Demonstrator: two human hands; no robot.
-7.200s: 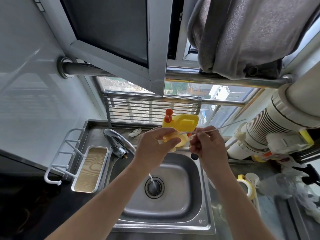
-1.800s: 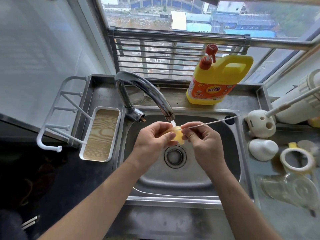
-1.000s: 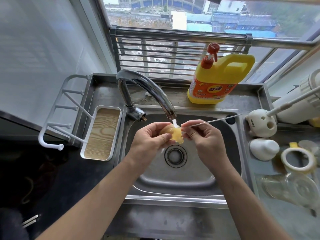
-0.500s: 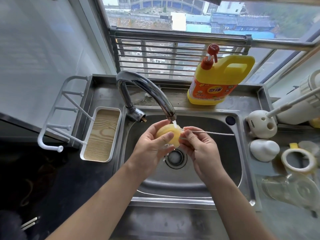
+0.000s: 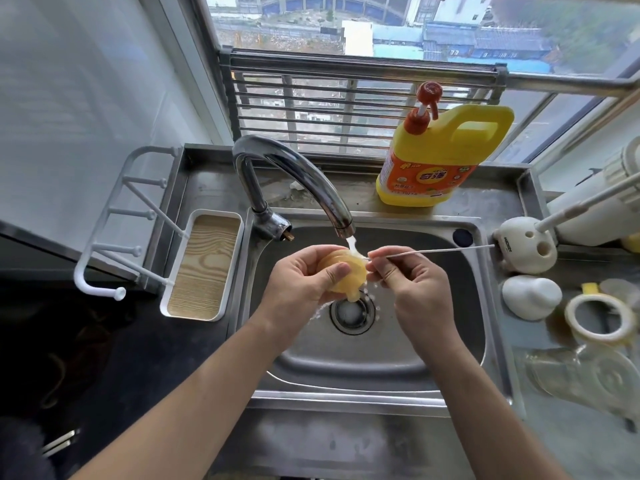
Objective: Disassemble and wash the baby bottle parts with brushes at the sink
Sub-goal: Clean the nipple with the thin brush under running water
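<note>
**Teat under the stream, brush tip at its edge**

Nearest me, both forearms reach in over the front rim of the sink [image 5: 346, 403]. I have the left hand [image 5: 301, 282] gripping the teat [image 5: 349, 275], a soft yellow one. The fingers curl round its back and the thumb lies across its front, just above the drain [image 5: 351, 313]. The right hand [image 5: 415, 289] pinches the thin brush [image 5: 433, 250] between thumb and forefinger, with the long handle running off to the right. The brush tip meets the teat's upper edge, right where the water stream [image 5: 351, 242] lands. I can't tell whether the tip is inside the teat.

To do this rinse well, I'd turn the teat slowly in the left hand so the flow reaches all round it. I'd work the brush in short strokes. Wet silicone likely slips, so I'd grip firmly without squashing it, and hold it low to limit splash.

Behind the hands arches the tap [image 5: 294, 168], and the detergent bottle [image 5: 443, 157] stands on the back ledge.
</note>
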